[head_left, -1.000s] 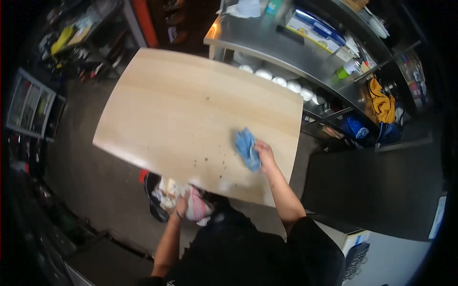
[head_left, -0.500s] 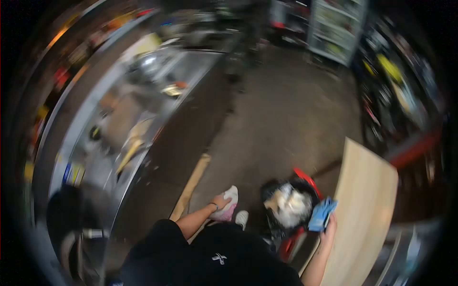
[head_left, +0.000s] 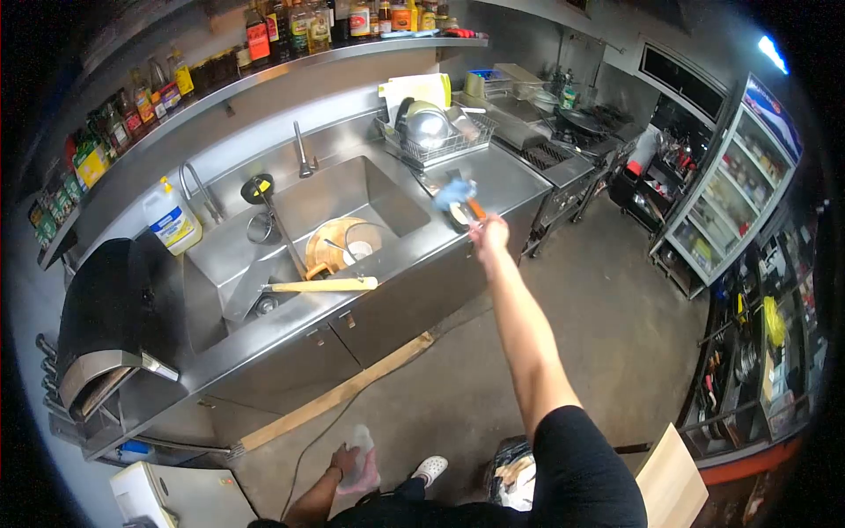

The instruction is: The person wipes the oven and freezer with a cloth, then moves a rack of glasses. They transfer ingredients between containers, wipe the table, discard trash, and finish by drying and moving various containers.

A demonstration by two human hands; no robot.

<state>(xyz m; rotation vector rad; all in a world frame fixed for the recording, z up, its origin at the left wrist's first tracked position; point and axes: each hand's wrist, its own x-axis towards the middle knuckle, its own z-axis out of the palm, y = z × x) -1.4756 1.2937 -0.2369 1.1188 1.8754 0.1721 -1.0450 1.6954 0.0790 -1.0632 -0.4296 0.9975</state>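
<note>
My right hand (head_left: 489,233) reaches out over the front edge of the steel counter (head_left: 497,176), its fingers closed on a blue cloth (head_left: 455,193). Just beside the cloth are a dark item and something orange, too blurred to name. Down at the lower left, my left hand (head_left: 345,459) holds a crumpled white and pink bag (head_left: 359,465) above the floor. A wire dish rack (head_left: 436,145) with a metal bowl stands behind the cloth.
The steel sink (head_left: 378,198) holds a round wooden board (head_left: 327,242) and long-handled tools. A black oven (head_left: 110,308) stands at the left. A bin (head_left: 512,475) and a wooden panel (head_left: 671,480) are at the lower right, a glass-door fridge (head_left: 735,185) beyond.
My view has swung up and left towards the sink. My right hand has moved with the blue cloth from beside the bin to the counter. My left hand still holds the bag.
</note>
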